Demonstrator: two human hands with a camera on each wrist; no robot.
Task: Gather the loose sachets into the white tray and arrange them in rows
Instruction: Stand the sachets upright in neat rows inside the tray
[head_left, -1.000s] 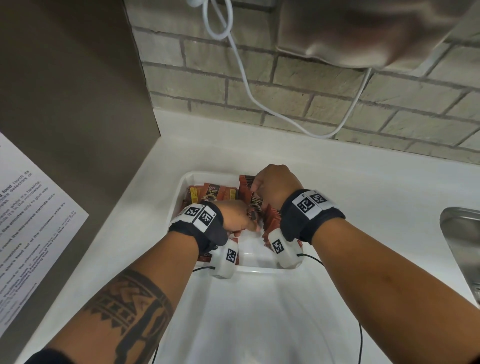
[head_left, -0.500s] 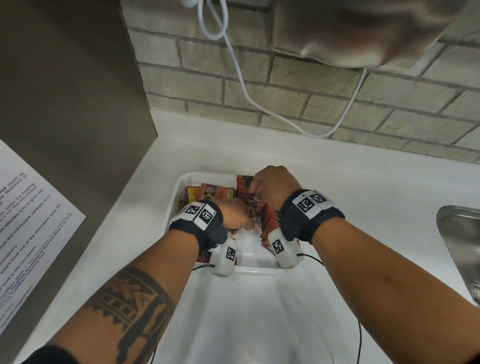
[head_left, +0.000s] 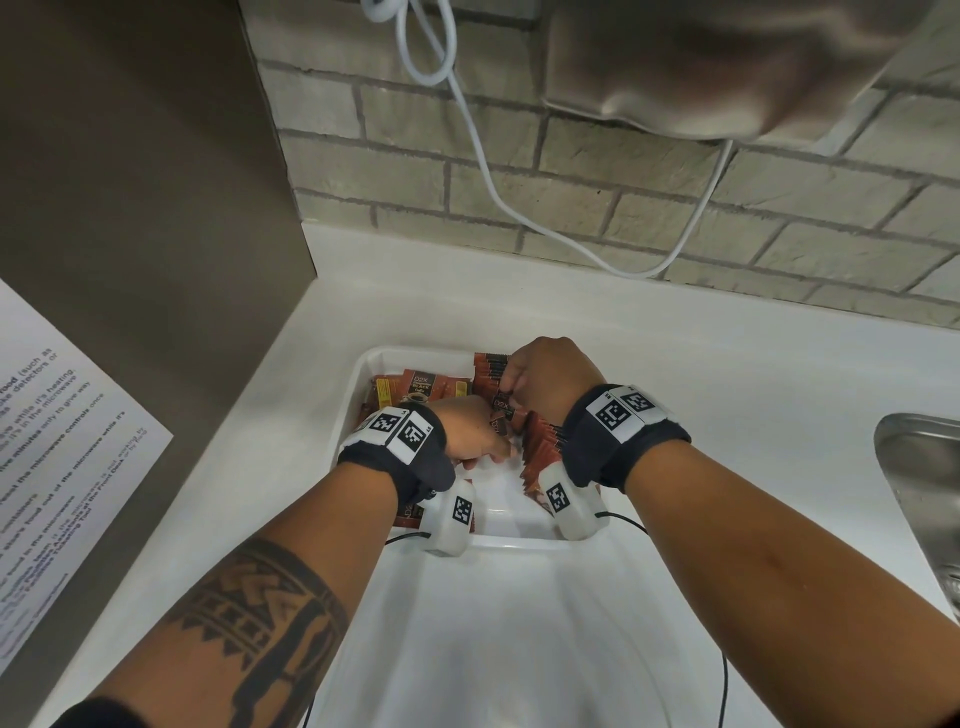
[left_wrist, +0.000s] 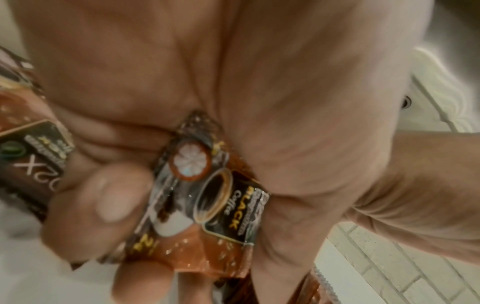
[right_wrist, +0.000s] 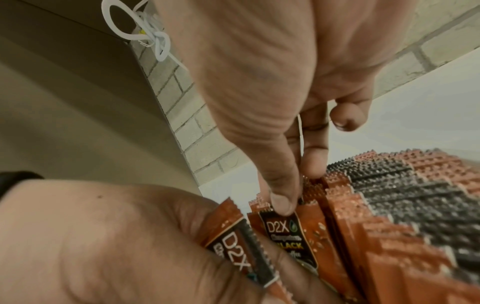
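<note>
This looks like a shared kitchenette or staff pantry. A smooth white countertop (head_left: 675, 374) runs beneath a pale grey brick wall (head_left: 597, 171). At the countertop's right edge sits a stainless steel sink basin (head_left: 919, 467). Left of the countertop, a printed white paper notice (head_left: 57, 436) mentions microwave use and the front desk.

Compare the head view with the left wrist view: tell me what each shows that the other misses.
Only the head view shows the whole white tray on the counter, the right hand at the upright row of sachets, the flat sachets at the tray's far left, and the sink.

Only the left wrist view shows the print on the held sachet: a coffee cup and "BLACK Coffee".

Both show the left hand gripping a sachet, and the brick wall.
</note>
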